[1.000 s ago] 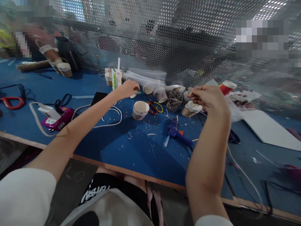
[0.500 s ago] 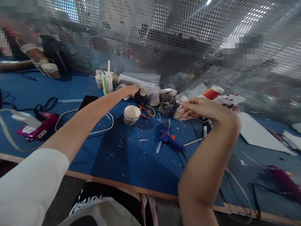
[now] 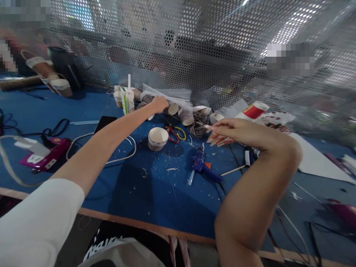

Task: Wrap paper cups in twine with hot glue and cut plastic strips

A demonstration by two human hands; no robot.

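Note:
My left hand (image 3: 160,104) is curled among paper cups at the back of the blue table; its fingertips are hidden, so what it grips cannot be made out. Beside it, one pale-mouthed cup (image 3: 172,109) and a grey-wrapped cup (image 3: 186,116) lie on their sides. My right hand (image 3: 226,132) hovers with fingers stretched out and nothing visible in them, just right of a tangle of grey cord (image 3: 198,126). A white cup (image 3: 216,118) stands behind its fingers. Nearer me are a wrapped paper cup (image 3: 158,139) and a blue glue gun (image 3: 201,163).
Red-and-yellow-handled scissors or pliers (image 3: 176,134) lie by the cup. A drink carton (image 3: 128,100) stands left, near a black phone (image 3: 105,124) and a purple power strip (image 3: 46,154). A red cup (image 3: 254,110) lies right. Perforated metal mesh (image 3: 172,48) rises behind.
My left hand has shifted slightly right and curled more. The fingers of my right hand have come away from the cup they were at and now stretch toward the cord. The view has shifted slightly.

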